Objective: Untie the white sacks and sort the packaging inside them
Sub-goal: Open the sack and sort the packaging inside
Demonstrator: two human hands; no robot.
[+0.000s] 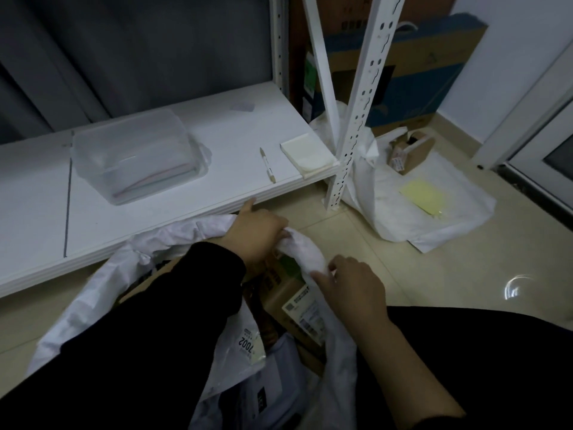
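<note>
White woven plastic, creased and dull, made up the open sack (93, 293) that lay on the floor (403, 274) at 6 o'clock, right in front of the person. Its mouth gaped wide. Inside sat a brown cardboard box (288, 290) with printed shipping labels and a pale mailer bag (248, 342) tagged "7002". At the far side of the mouth the rim was twisted into a thick rope. The left hand (257, 232), in a black sleeve, gripped that rope with its fingers (280, 232) curled round it and its thumb pointing to 12 o'clock. The right hand (356, 290), toward 4 o'clock of the left, pinched the same twist between thumb and fingertips (321, 277).

Beyond, from 9 to 1 o'clock, ran a low white shelf (155, 218) bearing a clear plastic container (133, 153), a pen (267, 166) and a pale pad (307, 153). At 2 o'clock a second white sack (403, 225) lay slumped against the shelf post, a yellow sheet (423, 197) on top of it.
</note>
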